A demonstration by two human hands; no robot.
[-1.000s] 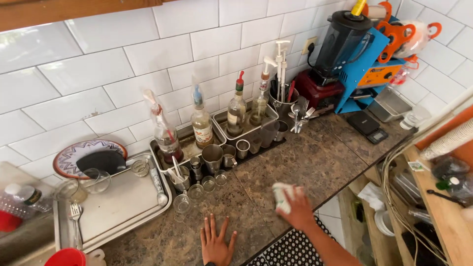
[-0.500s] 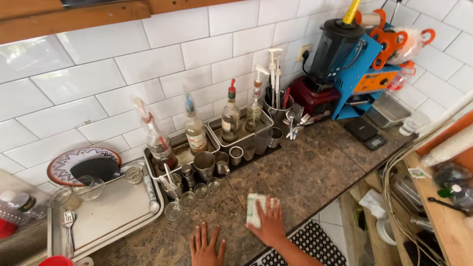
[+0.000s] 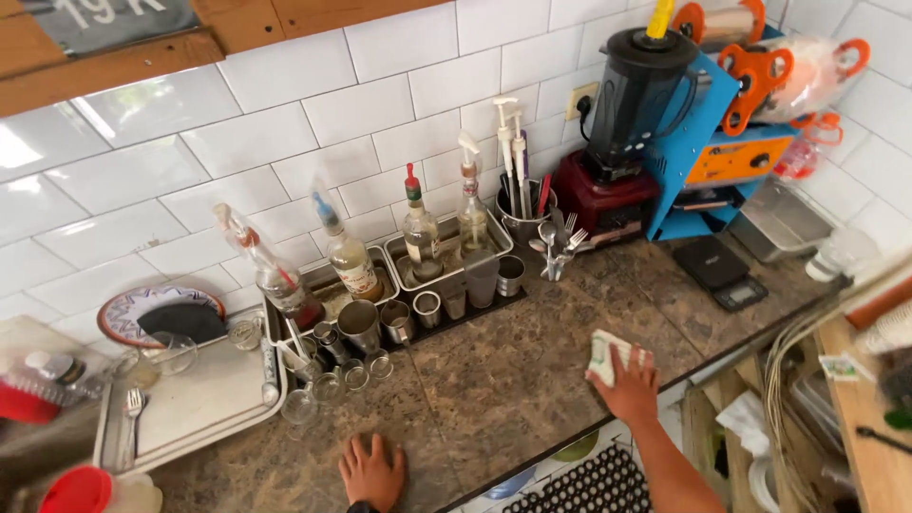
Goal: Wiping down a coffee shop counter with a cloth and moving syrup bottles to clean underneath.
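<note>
Near the front edge of the brown stone bench point(image 3: 513, 380), the right hand point(image 3: 629, 388) presses a white-and-green cloth point(image 3: 604, 355) flat under closed fingers, seemingly to rub the surface, while the left hand point(image 3: 372, 470) lies open and empty, palm down, apparently as a brace. Behind stand syrup bottles point(image 3: 420, 228) with pale labels in steel trays, a black blender point(image 3: 635, 95), and a dark sign point(image 3: 95, 19) on the wooden shelf.

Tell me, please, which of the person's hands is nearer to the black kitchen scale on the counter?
The right hand, pressing a white cloth on the counter, lies just left of and below the black kitchen scale. The left hand rests flat at the counter's near edge, much farther left.
</note>
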